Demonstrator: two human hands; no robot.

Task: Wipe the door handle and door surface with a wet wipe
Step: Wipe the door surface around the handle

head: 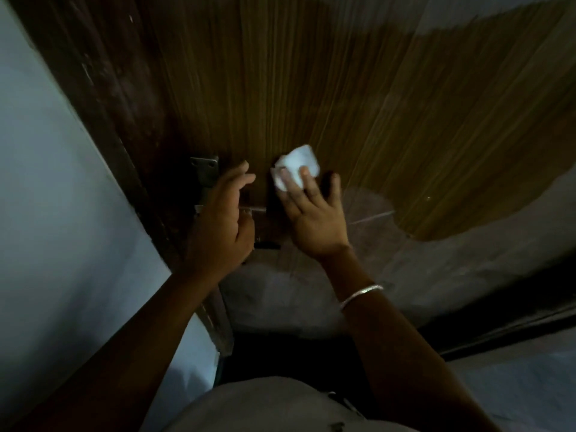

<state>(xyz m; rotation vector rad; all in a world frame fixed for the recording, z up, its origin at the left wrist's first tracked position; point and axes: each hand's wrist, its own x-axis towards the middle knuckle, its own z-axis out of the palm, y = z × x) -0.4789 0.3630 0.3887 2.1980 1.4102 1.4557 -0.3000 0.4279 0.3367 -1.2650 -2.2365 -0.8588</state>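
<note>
Dim doorway, wooden door [311, 88] ahead. White wipe [296, 169] pressed flat on door under right hand [314, 219], fingers spread over it. Left hand [221, 226] just left, fingers loosely apart, in front of metal latch [204, 173], holding nothing. Bangle [360, 295] on right wrist.

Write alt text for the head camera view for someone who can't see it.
The right hand presses a white wet wipe flat against a brown wooden door. The left hand reaches toward the metal latch plate at the door's edge.
</note>
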